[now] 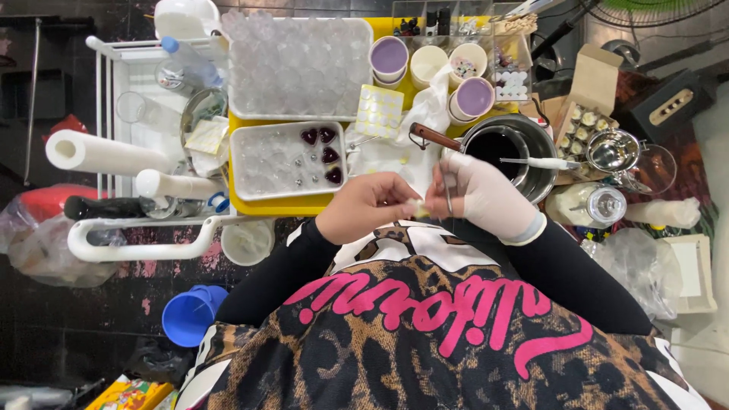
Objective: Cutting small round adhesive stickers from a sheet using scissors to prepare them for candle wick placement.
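My bare left hand [370, 205] pinches a small pale piece [416, 212] close to my chest. My right hand [477, 194], in a thin whitish glove, grips slim metal tweezers [449, 193] whose tips point down at that piece. The two hands meet just in front of a yellow tray [288, 205]. On the tray lies a clear mould [288, 160] with several heart-shaped cavities, some filled dark purple. A metal pot [510, 156] of dark liquid, with a wooden handle, sits just beyond my right hand.
A large clear lidded mould [298, 67] and cups [389, 58] of purple and cream stuff stand at the back. A white rack [144, 152] with paper rolls stands left, a blue cup [190, 313] on the floor. A strainer [612, 150] and open cardboard box [585, 114] are right.
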